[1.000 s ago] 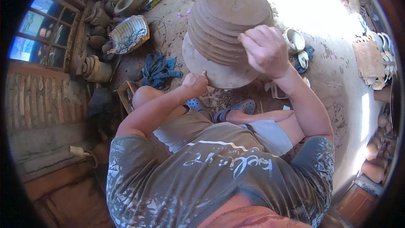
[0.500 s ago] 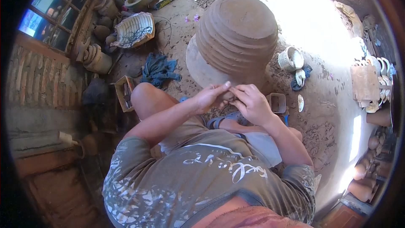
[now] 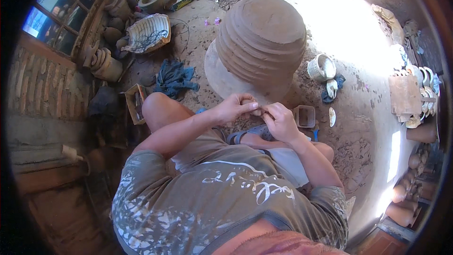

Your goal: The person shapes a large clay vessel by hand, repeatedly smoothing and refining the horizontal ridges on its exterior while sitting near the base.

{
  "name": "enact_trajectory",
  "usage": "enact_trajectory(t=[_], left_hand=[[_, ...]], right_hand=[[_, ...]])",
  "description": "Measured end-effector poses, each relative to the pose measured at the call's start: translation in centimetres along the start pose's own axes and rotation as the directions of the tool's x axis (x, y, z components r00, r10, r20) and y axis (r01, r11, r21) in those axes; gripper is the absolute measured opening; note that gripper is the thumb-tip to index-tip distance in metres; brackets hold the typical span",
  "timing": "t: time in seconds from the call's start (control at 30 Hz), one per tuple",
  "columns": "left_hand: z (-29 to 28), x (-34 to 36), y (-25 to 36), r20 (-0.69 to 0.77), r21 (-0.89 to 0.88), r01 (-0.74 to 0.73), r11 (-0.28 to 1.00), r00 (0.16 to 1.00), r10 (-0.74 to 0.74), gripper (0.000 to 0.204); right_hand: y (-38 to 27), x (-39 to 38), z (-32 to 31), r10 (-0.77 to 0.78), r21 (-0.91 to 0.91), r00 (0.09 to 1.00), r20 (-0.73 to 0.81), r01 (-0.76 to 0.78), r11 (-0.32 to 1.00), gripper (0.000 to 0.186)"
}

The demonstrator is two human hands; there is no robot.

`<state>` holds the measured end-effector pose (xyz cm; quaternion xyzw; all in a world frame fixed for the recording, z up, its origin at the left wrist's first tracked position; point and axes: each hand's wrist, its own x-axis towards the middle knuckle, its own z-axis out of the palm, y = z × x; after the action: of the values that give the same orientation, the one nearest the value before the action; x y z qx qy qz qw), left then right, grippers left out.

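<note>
My left hand (image 3: pixel 237 108) and my right hand (image 3: pixel 281 123) meet above my crossed legs, fingertips almost touching. Both are closed in a pinch, thumbs pressed to fingers. Whatever small piece lies between them is too hidden to name. Just beyond my hands stands a large brown clay pot (image 3: pixel 262 42), flat side up, with ridged bands around its wall. Beneath it spreads a round flat base (image 3: pixel 216 72). Neither hand touches the pot.
Right of the pot are a white bucket (image 3: pixel 322 67), a cloth, a small square tub (image 3: pixel 305 116) and a pale oval piece (image 3: pixel 332 117). On the left lie a blue-green cloth (image 3: pixel 174 79) and a wooden box (image 3: pixel 136 105). Pots line the right wall.
My hands have drawn slightly apart, and the left fingers have curled in more. The view has shifted a little; the pot stands as before.
</note>
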<state>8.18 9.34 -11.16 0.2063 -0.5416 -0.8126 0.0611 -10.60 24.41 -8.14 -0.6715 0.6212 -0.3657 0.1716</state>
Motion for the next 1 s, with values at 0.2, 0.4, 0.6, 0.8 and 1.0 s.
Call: enact_trajectory(t=[0.2, 0.4, 0.6, 0.8, 1.0], left_hand=[[-7.0, 1.6, 0.5, -0.2, 0.884, 0.094, 0.458, 0.962, 0.188, 0.046], [-11.3, 3.4, -3.4, -0.045, 0.997, 0.054, -0.06, 0.988, 0.145, 0.056], [-7.8, 3.8, -1.8, -0.217, 0.971, 0.221, -0.092, 0.975, 0.046, 0.059], [-5.6, 3.2, 0.0, -0.199, 0.971, 0.201, -0.13, 0.98, 0.029, 0.065], [-6.8, 3.5, -0.6, -0.081, 0.983, 0.079, -0.163, 0.997, -0.004, 0.07]], right_hand=[[-1.5, 0.3, -2.4, 0.276, 0.193, 0.936, -0.22, -0.235, 0.953, 0.015], [-4.3, 4.6, -7.3, 0.007, -0.03, 0.954, -0.299, -0.017, 0.999, 0.01], [-7.1, 11.9, -9.2, -0.246, -0.198, 0.915, -0.321, 0.189, 0.962, 0.012], [-6.7, 16.6, -10.0, -0.468, -0.368, 0.88, -0.081, 0.41, 0.835, 0.014], [-6.5, 18.9, -11.0, -0.58, -0.48, 0.8, 0.151, 0.573, 0.665, 0.015]])
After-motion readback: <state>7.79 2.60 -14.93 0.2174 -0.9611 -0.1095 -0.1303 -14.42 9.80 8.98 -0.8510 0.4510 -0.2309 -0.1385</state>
